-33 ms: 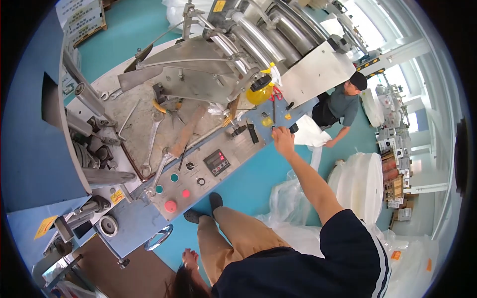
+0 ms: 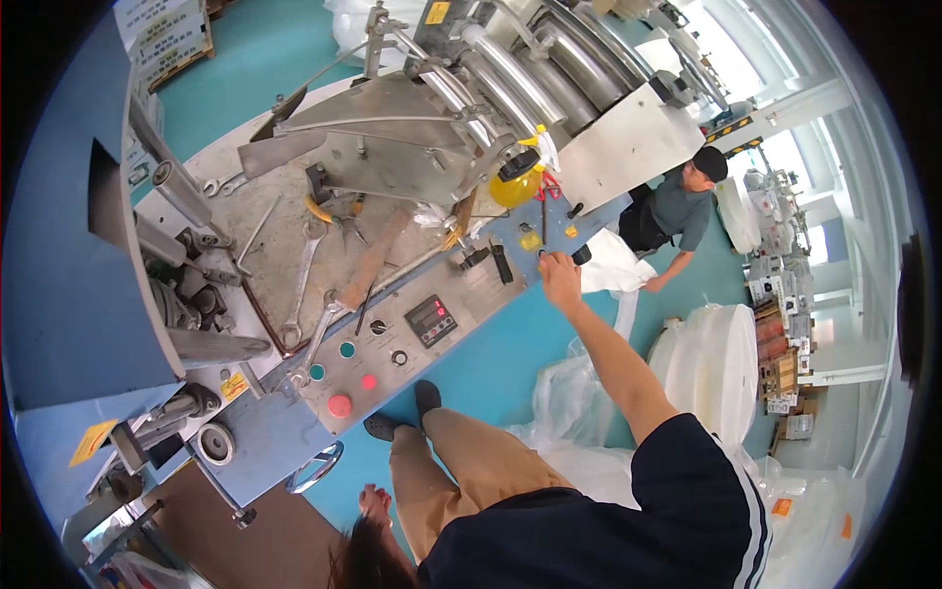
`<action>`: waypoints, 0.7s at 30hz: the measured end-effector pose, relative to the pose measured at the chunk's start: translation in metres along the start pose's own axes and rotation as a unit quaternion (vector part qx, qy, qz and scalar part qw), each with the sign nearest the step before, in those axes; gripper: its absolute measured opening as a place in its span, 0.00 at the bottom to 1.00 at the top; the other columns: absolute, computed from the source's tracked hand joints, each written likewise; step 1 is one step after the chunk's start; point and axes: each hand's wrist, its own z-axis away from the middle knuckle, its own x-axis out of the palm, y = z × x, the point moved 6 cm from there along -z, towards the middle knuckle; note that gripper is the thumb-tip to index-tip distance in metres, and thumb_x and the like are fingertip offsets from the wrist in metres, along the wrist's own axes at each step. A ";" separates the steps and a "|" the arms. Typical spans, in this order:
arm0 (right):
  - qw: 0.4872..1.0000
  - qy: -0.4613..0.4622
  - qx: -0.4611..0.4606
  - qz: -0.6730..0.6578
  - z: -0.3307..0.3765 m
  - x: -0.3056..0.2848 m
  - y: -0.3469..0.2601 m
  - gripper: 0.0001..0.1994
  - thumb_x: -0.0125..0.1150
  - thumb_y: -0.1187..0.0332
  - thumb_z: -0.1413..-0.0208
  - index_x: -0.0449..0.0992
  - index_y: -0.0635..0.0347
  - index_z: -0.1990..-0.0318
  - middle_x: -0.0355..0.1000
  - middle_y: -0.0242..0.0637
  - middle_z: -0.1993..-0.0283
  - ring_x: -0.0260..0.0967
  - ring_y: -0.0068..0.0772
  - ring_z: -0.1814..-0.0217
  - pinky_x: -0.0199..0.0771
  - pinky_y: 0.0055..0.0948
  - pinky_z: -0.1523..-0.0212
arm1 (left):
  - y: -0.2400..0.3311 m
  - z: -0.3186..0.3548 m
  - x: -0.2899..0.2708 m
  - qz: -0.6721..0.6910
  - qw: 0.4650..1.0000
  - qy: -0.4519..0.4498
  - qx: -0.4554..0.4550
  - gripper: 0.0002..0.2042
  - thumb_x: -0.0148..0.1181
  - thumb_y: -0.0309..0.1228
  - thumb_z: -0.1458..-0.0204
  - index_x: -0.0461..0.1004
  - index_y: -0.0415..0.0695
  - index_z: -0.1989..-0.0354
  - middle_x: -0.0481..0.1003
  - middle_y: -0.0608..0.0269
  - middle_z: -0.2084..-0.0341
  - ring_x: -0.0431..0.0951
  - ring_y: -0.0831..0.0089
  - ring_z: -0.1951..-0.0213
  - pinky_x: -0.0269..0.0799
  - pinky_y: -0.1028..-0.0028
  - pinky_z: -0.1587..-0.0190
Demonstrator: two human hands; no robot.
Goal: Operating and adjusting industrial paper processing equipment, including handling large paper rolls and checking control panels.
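Note:
My right hand (image 2: 560,280) reaches out to the machine's blue top edge with its fingers closed together. A small dark tip shows at the fingertips, but I cannot make out what they grip. Close by are a black knob (image 2: 582,254), a small yellow item (image 2: 530,240) and red-handled scissors (image 2: 550,186). A spray bottle (image 2: 515,187) with yellow liquid stands just beyond. Low in the picture, my left hand (image 2: 375,504) hangs beside my leg, loosely curled with its fingers apart and nothing visible in it, away from the machine.
The control panel (image 2: 397,346) has buttons and a small display. Wrenches (image 2: 306,270) and other tools lie on the worn machine bed (image 2: 270,265). Metal rollers (image 2: 515,74) fill the far side. A co-worker (image 2: 677,211) stands at right near large white rolls (image 2: 706,363). A handwheel (image 2: 316,468) juts out.

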 end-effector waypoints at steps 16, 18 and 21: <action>0.966 0.200 -0.091 -0.137 0.071 0.033 0.030 0.14 0.50 0.66 0.46 0.66 0.69 0.58 0.63 0.54 0.53 0.59 0.50 0.53 0.58 0.42 0.50 | 0.014 0.036 -0.028 0.081 0.980 0.140 0.115 0.12 0.48 0.34 0.52 0.67 0.39 0.62 0.72 0.61 0.81 0.70 0.74 0.82 0.70 0.73 0.81; 0.918 -0.110 0.090 -0.371 0.127 0.112 0.063 0.11 0.49 0.65 0.46 0.67 0.67 0.65 0.65 0.43 0.69 0.61 0.37 0.66 0.63 0.39 0.60 | -0.007 0.052 -0.041 0.153 0.965 0.174 0.125 0.10 0.47 0.33 0.52 0.69 0.40 0.66 0.71 0.61 0.82 0.70 0.74 0.83 0.69 0.73 0.82; 0.802 -0.391 -0.108 -0.438 0.219 0.110 0.028 0.10 0.48 0.64 0.47 0.70 0.60 0.73 0.66 0.36 0.74 0.61 0.29 0.70 0.65 0.34 0.67 | -0.031 0.073 -0.030 0.165 0.964 0.186 0.089 0.09 0.48 0.32 0.54 0.71 0.41 0.74 0.70 0.62 0.85 0.70 0.73 0.83 0.68 0.72 0.82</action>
